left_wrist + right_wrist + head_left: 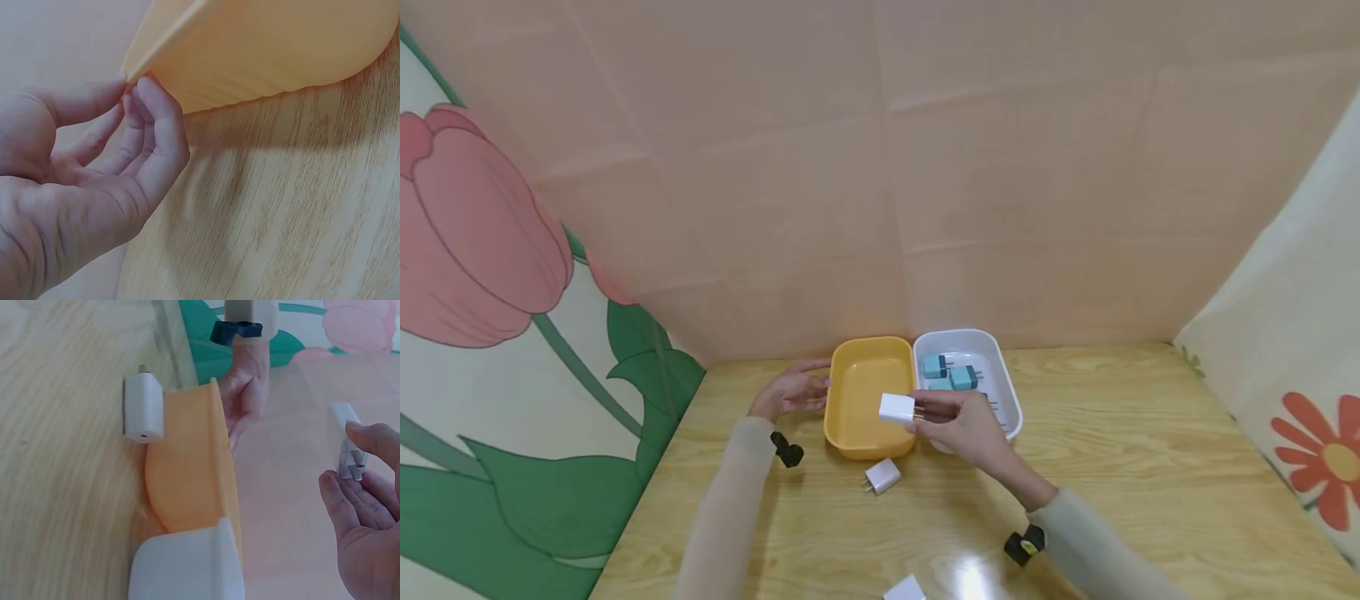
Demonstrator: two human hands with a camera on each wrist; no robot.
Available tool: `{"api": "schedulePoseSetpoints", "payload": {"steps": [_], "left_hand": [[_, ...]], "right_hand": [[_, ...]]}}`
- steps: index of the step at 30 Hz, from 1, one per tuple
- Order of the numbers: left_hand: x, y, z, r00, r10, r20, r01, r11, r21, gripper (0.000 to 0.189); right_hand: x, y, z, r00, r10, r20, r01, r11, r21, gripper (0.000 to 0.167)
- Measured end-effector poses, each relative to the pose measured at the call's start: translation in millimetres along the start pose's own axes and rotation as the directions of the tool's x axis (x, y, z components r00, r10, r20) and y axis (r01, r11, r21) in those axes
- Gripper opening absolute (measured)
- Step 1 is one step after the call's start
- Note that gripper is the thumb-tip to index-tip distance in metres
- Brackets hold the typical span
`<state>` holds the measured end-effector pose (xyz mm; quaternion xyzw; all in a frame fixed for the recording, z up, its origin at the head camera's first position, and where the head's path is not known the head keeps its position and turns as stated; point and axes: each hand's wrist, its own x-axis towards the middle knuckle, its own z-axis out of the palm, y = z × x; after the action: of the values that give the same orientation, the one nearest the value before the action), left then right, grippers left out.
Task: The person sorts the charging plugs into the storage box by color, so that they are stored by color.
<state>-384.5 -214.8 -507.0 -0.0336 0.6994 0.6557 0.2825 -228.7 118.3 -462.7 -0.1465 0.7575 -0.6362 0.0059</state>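
Observation:
My left hand [793,392] is at the left side of a yellow plastic tray [837,446]. In the left wrist view, its thumb and fingers pinch the tray's rim [169,40]. Above that tray, my right hand [966,425] holds a white charger plug [897,408] between thumb and fingers, its metal prongs [355,464] showing in the right wrist view. A second white charger plug [882,476] lies on the table just in front of the yellow tray. Beside it on the right, a white tray [1009,392] contains several teal charger plugs [962,377], partly hidden behind my right hand.
Another white block-shaped piece [905,588] is cut off by the bottom edge of the head view. The wooden table [1120,450] backs onto a pinkish cloth [880,167]. Flower-patterned sheets [482,225] hang at both sides.

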Motion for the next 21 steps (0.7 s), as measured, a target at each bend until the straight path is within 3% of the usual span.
{"api": "schedulePoseSetpoints", "payload": {"steps": [21], "left_hand": [[-2.9, 5.1, 3.7, 0.999, -0.028, -0.039, 0.029, 0.999, 0.032, 0.06]], "right_hand": [[39.0, -16.9, 19.4, 0.998, 0.065, 0.01, -0.065, 0.998, -0.001, 0.048]]}}
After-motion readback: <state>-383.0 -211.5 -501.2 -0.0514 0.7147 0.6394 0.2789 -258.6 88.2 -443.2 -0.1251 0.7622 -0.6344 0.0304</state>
